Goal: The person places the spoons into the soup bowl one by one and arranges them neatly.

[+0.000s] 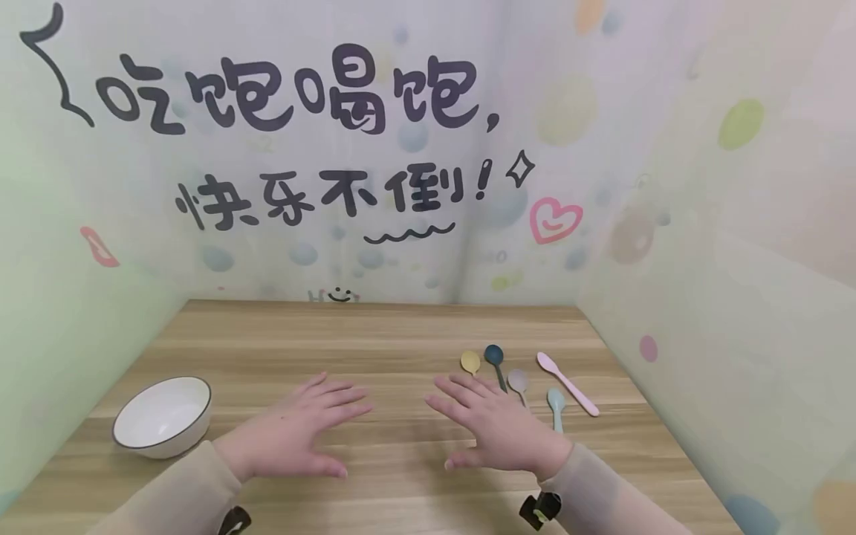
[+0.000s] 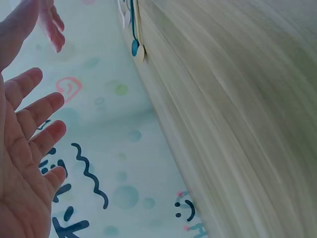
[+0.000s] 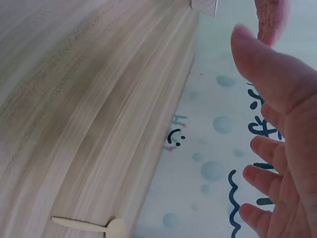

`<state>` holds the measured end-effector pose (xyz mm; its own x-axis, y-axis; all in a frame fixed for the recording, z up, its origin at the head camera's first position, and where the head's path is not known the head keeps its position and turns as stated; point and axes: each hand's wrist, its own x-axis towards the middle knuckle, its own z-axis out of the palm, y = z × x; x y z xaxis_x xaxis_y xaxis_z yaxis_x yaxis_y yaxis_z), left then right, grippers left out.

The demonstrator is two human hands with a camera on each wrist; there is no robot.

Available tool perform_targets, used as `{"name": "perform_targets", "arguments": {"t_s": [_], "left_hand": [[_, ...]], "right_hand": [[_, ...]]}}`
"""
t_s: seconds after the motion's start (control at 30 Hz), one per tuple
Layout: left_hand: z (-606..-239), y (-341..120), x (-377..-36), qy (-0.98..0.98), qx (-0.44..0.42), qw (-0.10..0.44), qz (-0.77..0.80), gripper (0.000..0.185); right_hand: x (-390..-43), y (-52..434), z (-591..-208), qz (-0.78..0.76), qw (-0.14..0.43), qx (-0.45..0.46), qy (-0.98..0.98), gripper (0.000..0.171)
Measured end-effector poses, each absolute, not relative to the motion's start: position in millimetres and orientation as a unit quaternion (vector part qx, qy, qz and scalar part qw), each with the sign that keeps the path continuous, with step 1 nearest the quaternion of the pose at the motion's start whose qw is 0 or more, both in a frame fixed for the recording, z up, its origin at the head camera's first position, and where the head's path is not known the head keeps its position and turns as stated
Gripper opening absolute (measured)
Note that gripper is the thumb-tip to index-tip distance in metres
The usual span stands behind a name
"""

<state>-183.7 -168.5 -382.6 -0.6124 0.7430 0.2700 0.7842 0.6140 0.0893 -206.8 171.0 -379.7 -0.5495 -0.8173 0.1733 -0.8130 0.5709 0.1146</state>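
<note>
Left hand [image 1: 294,433] and right hand [image 1: 498,425] splayed, fingers grasping nothing; spoons [image 1: 494,356] on desk [image 1: 334,334] beyond right hand, some handles hidden, probably light, stiff, best pinched mid-handle; bowl [image 1: 163,416] at left, perhaps breakable, take by rim; wall [image 1: 301,152] reads "吃饱喝饱,快乐不倒!"

1. From the head, the right hand [image 1: 501,431] hides the handle of the yellow spoon [image 1: 470,362] and the lower ends of the dark-blue spoon [image 1: 494,355] and lavender spoon [image 1: 518,380].
2. The light-blue spoon [image 1: 556,401] disappears behind that wrist.
3. The left sleeve [image 1: 174,490] and right sleeve [image 1: 602,490] leave by the bottom edge.
4. A dark object [image 1: 234,521] there is cut off too; I can't identify it.
5. From the right wrist, only a sliver of white bowl [image 3: 204,6] shows.
</note>
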Motion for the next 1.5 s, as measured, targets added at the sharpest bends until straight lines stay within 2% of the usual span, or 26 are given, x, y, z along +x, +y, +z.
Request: {"name": "perform_targets", "arguments": {"t_s": [0.27,0.47,0.8,1.07,1.2,1.5], "left_hand": [[-395.5,-181.5,-174.0,-0.916,-0.352,0.11,-0.16,0.075],[-406.4,-200.0,-166.7,-0.927,-0.284,0.135,-0.205,0.068],[-416.6,-247.4,-166.1,-0.923,-0.188,0.221,-0.252,0.061],[-426.9,-291.2,-166.1,-0.921,-0.089,0.226,-0.304,0.059],[-432.4,-310.6,-164.9,-0.923,-0.046,0.228,-0.306,0.06],[-445.1,-351.6,-160.0,-0.927,0.012,0.201,-0.315,0.075]], "right_hand": [[-212.6,163.1,-395.3,0.046,0.109,0.446,-0.887,0.069],[-217.9,160.0,-406.2,0.077,0.1,0.41,-0.903,0.065],[-239.2,176.4,-438.0,0.174,0.066,0.269,-0.945,0.053],[-253.7,187.9,-452.7,0.23,0.052,0.152,-0.96,0.046],[-261.0,192.2,-460.7,0.236,0.053,0.123,-0.962,0.04],[-269.6,196.2,-472.2,0.247,0.027,0.08,-0.965,0.039]]}}
